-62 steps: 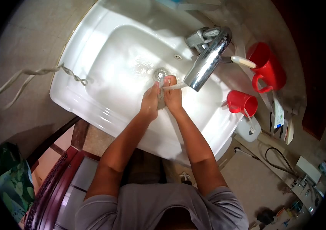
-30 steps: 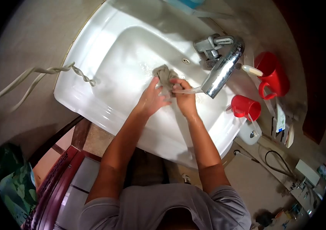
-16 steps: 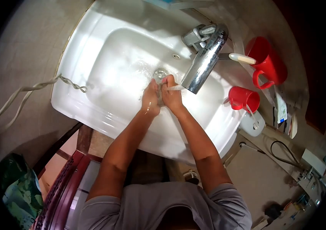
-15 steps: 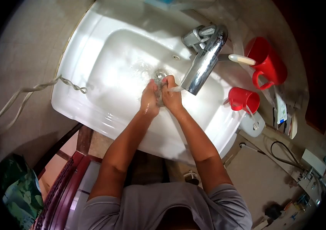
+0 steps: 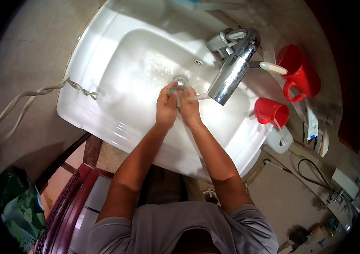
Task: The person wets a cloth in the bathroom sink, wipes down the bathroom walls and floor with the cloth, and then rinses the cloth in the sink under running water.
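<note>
Both of my hands are together low in the white sink [image 5: 120,84], close to the drain [image 5: 181,80]. My left hand [image 5: 166,106] has its fingers curled in against a small, wet, greyish thing [image 5: 175,89]. From the other side my right hand [image 5: 189,106] presses on it, fingers closed too. The thing's kind cannot be made out, as fingers and water cover most of it. Out of the chrome faucet [image 5: 234,74] a stream of water runs sideways onto my right hand. Bubbles and ripples show in the basin beyond the hands.
A large red mug [image 5: 299,74] and a smaller red mug [image 5: 272,111] stand right of the faucet. A light-handled tool [image 5: 273,67] reaches toward the large mug. On the left a twisted whitish cord [image 5: 40,92] hangs over the rim. A toothpaste-like tube [image 5: 312,122] lies far right.
My hands have shifted slightly, with the fingers drawn closer together over the greyish thing. The view has moved a little, so faucet and mugs appear farther right. Water still runs.
</note>
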Demonstrator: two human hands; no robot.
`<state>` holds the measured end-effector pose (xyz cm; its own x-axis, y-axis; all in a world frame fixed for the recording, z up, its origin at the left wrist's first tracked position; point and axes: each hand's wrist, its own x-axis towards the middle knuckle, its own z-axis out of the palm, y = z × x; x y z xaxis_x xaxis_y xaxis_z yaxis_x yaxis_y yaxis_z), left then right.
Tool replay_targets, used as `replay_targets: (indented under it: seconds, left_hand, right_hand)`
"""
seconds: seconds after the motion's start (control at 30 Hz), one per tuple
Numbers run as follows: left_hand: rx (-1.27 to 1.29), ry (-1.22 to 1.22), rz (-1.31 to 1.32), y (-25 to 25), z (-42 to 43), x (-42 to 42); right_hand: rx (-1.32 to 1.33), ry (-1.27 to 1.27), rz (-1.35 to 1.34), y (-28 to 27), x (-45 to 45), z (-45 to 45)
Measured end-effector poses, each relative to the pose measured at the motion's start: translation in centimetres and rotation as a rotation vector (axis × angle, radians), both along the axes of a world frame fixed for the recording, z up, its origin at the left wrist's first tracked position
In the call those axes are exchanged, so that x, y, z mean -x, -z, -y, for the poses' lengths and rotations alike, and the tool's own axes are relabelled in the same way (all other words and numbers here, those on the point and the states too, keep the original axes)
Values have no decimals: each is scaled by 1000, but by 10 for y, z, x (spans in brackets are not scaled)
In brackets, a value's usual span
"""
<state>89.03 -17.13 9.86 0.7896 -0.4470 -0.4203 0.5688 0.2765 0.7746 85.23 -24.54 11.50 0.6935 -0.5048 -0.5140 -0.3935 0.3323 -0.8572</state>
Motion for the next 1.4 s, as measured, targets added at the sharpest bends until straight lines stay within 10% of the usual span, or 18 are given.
replay_targets:
  seconds: [0.17,0.3,0.53,0.67,0.9,1.13,1.23,1.4]
  left_hand:
    - [-120,44,-203,2,-10,-11]
    - [-202,138,-206,-18,-17,-29]
    - [117,74,-412,-21,4,-29]
    - [166,-56,-474,43,22,-5]
    - [47,-1,-93,5,-4,-11]
    - [-935,678,387,-31,-57,-46]
    - [-868,626,828,-26,-47,-37]
    - [-240,397,380,-19,-28,-35]
  right_hand:
    - [560,-339,30,15,4,11]
    - [0,-159,53,-18,1,19]
    - [896,-428,331,-35,19,-5]
    - [779,-459,211,-24,14,-8]
    - [793,-299,47,3,-3,23]
    - [61,-322,50,-43,0,42]
    - [-343,-126,146,-63,-3,34]
    - [-146,-58,224,-29,8,36]
